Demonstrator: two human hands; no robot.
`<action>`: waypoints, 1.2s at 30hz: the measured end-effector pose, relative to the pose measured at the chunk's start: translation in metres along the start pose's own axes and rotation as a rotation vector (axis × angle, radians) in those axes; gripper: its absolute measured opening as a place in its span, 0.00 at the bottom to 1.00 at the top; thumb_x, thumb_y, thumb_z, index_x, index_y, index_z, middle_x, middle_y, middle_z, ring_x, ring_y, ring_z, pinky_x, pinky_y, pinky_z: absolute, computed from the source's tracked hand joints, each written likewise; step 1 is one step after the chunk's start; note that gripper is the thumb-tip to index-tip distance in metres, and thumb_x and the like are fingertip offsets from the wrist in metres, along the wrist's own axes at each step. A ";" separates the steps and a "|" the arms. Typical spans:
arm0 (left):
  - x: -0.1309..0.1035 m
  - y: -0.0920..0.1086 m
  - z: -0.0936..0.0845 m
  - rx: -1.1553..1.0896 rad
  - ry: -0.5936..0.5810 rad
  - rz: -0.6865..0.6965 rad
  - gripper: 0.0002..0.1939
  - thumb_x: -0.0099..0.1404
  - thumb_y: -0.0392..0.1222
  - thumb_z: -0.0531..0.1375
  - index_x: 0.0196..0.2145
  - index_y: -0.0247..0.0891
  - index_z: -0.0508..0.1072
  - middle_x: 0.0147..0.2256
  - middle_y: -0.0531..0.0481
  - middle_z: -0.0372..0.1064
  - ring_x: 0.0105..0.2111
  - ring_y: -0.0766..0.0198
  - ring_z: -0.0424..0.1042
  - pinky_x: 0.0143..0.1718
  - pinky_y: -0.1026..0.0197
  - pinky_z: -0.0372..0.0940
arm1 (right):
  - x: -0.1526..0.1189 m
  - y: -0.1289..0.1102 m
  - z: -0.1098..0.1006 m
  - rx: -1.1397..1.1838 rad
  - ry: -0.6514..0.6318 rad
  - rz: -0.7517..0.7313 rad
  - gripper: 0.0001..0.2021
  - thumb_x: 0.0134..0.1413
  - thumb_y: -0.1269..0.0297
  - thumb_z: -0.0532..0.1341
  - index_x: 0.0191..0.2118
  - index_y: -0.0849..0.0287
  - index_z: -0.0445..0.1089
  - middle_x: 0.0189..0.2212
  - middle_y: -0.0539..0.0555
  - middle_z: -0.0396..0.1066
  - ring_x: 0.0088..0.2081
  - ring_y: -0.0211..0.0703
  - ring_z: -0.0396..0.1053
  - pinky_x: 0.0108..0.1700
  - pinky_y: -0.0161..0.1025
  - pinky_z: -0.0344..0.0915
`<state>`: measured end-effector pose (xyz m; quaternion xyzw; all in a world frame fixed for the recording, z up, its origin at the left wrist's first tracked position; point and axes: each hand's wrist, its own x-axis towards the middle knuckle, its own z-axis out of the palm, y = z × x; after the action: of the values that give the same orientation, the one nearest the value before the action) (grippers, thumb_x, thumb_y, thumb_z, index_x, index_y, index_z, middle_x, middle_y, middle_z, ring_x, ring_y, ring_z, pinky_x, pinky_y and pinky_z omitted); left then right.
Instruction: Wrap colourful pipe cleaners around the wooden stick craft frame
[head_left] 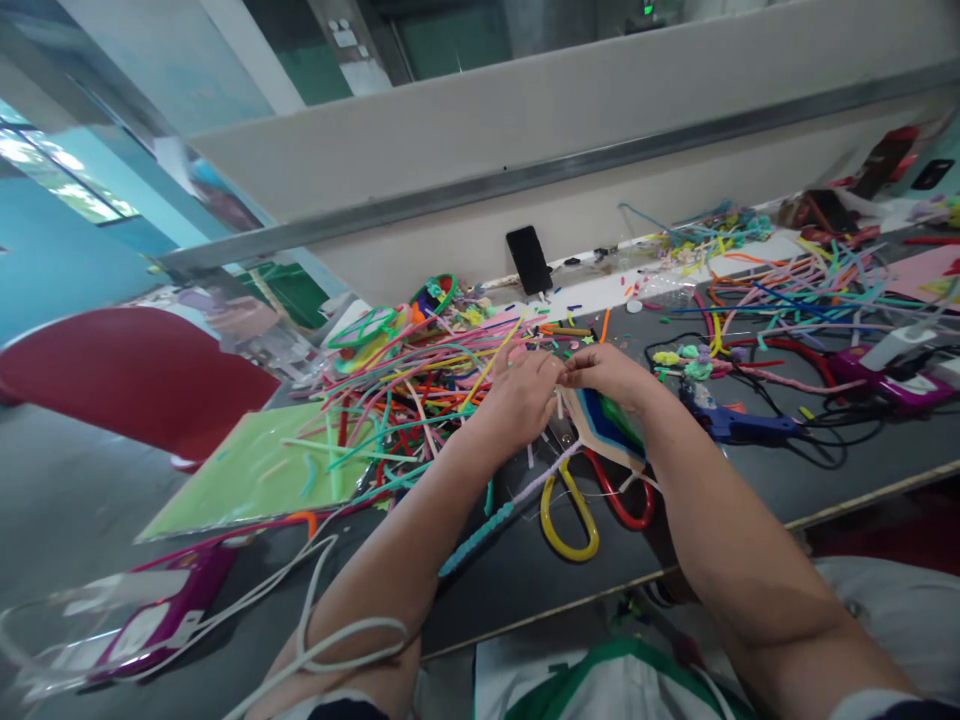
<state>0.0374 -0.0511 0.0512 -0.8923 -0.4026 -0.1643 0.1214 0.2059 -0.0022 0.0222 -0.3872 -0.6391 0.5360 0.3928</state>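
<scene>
I'm at a craft workshop bench, by the look of it. Its grey tabletop (480,600) is strewn with coloured pipe cleaners (420,400), heaped in front of me and again off to my right. Scissors (568,520) with a yellow and a red handle loop lie close to me, and a blue glue gun (742,422) sits to the right among black cords. Purple power strips (161,615) lie towards both ends. A low pale partition (525,130) runs along the back, and a red chair (135,370) stands on the bare grey floor (67,480).
</scene>
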 end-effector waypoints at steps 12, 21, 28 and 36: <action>0.000 -0.009 0.000 -0.008 0.040 0.067 0.11 0.64 0.34 0.48 0.36 0.39 0.69 0.34 0.48 0.70 0.39 0.58 0.68 0.60 0.40 0.36 | -0.001 -0.001 -0.004 -0.082 0.012 0.023 0.10 0.34 0.61 0.65 0.25 0.63 0.75 0.19 0.47 0.67 0.27 0.37 0.61 0.34 0.36 0.58; 0.006 -0.014 0.016 -0.293 0.134 -0.173 0.07 0.60 0.35 0.54 0.25 0.39 0.67 0.25 0.52 0.69 0.30 0.63 0.67 0.50 0.53 0.53 | 0.001 0.003 0.000 -0.145 -0.009 -0.022 0.10 0.33 0.60 0.65 0.24 0.62 0.74 0.18 0.45 0.64 0.27 0.35 0.59 0.32 0.34 0.56; 0.010 -0.014 0.035 -0.891 0.172 -0.469 0.09 0.55 0.38 0.58 0.21 0.37 0.62 0.20 0.56 0.57 0.23 0.69 0.57 0.26 0.64 0.53 | 0.003 0.002 0.002 -0.293 -0.028 -0.048 0.09 0.36 0.62 0.63 0.25 0.63 0.76 0.17 0.45 0.60 0.25 0.34 0.55 0.29 0.34 0.51; 0.012 -0.020 0.035 -1.212 0.186 -0.511 0.11 0.55 0.42 0.62 0.23 0.35 0.64 0.20 0.57 0.56 0.21 0.72 0.56 0.24 0.67 0.51 | -0.001 -0.001 -0.003 -0.148 -0.061 -0.067 0.14 0.42 0.56 0.63 0.28 0.63 0.75 0.22 0.47 0.67 0.27 0.36 0.60 0.34 0.35 0.56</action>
<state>0.0361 -0.0179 0.0256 -0.6610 -0.4258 -0.4618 -0.4105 0.2088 -0.0025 0.0230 -0.3771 -0.7014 0.4852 0.3613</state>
